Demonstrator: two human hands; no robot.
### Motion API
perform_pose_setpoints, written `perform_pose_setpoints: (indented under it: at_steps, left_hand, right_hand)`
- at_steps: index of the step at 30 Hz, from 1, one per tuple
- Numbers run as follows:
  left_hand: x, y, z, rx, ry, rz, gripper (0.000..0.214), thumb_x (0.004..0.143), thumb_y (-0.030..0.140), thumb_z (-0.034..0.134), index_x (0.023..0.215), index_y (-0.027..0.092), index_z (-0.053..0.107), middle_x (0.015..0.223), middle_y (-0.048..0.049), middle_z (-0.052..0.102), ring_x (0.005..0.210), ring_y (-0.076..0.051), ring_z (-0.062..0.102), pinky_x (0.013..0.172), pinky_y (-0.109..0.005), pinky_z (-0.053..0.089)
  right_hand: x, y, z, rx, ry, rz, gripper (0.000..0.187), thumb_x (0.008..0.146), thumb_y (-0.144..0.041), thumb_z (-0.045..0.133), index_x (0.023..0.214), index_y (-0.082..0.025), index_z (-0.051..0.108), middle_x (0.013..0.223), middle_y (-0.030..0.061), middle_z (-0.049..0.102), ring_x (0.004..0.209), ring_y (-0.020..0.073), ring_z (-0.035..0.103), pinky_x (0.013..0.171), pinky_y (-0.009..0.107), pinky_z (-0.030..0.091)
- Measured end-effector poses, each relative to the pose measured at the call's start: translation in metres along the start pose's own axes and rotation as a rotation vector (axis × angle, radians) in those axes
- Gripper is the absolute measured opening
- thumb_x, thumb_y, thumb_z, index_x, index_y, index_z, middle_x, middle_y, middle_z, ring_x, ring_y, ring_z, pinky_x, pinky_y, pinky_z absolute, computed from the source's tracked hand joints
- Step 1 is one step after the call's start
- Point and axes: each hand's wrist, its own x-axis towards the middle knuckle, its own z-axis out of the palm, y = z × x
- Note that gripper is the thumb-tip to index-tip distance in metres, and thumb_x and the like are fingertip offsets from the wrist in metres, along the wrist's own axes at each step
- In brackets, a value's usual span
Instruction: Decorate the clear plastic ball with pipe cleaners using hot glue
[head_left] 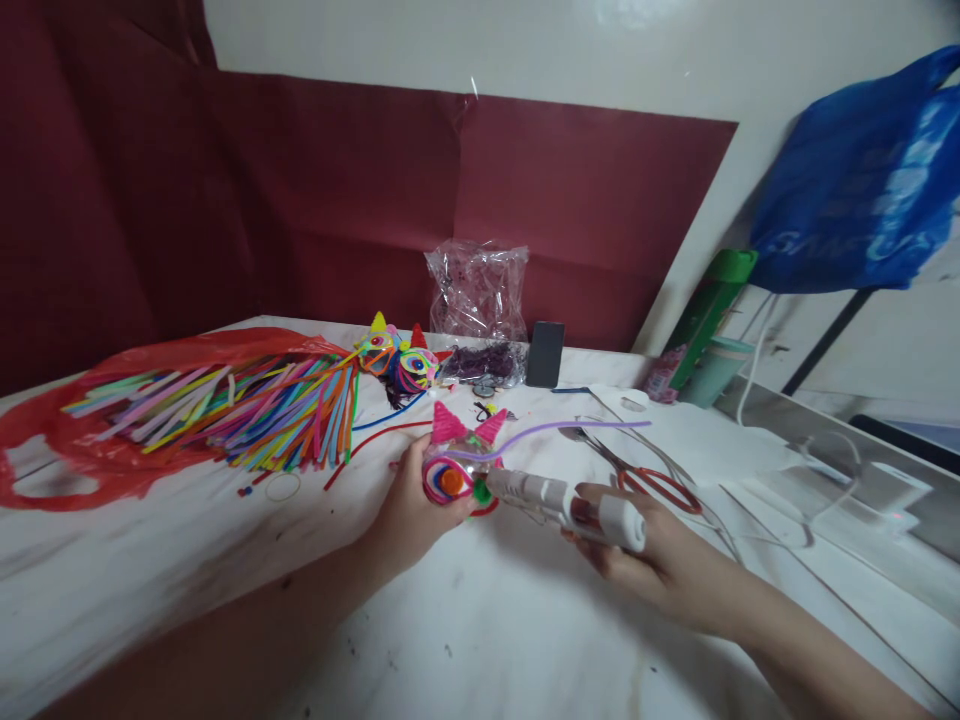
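Observation:
My left hand (pixel 416 500) is closed around a small craft figure (pixel 451 482) with pink pointed ears and a coiled, coloured eye. In my right hand (pixel 637 555) is a white glue gun (pixel 540 497), its tip against or very near the figure's right side. A purple pipe cleaner (pixel 577 426) runs from the figure's upper part out to the right. Beyond my right hand lie scissors (pixel 660 488) with orange handles. Two similar figures, one with a yellow ear (pixel 377 350) and one with a red ear (pixel 418 368), rest farther back.
A red plastic bag (pixel 45 440) with many coloured pipe cleaners (pixel 292 405) lies at the left. At the back are a clear plastic packet (pixel 480 300) and a dark phone (pixel 545 354). Cables (pixel 810 510), a green container (pixel 712 310) and a hanging blue bag (pixel 847 190) are at the right.

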Motion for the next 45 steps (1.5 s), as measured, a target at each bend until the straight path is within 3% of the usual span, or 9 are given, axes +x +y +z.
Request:
perform_pose_setpoints:
  at_steps: [14,45]
  left_hand:
    - [0.001,-0.005,0.0,-0.012,0.013,0.028,0.075,0.055,0.023,0.078,0.122,0.02,0.045,0.114,-0.0088,0.061,0.104,-0.026,0.061,0.089,-0.042,0.048]
    - [0.003,-0.01,-0.001,-0.013,-0.008,0.028,0.074,0.059,0.021,0.076,0.125,0.02,0.042,0.117,-0.0101,0.06,0.104,-0.026,0.06,0.09,-0.041,0.048]
  right_hand:
    - [0.001,0.0,0.0,-0.009,0.023,-0.042,0.012,0.08,-0.013,0.044,0.071,-0.02,0.048,0.066,-0.0011,0.053,0.056,0.0116,0.049,0.052,0.022,0.04]
    - [0.002,-0.002,-0.002,0.004,0.01,0.007,0.012,0.08,-0.014,0.044,0.07,-0.02,0.047,0.064,-0.0014,0.052,0.056,0.012,0.049,0.051,0.022,0.04]
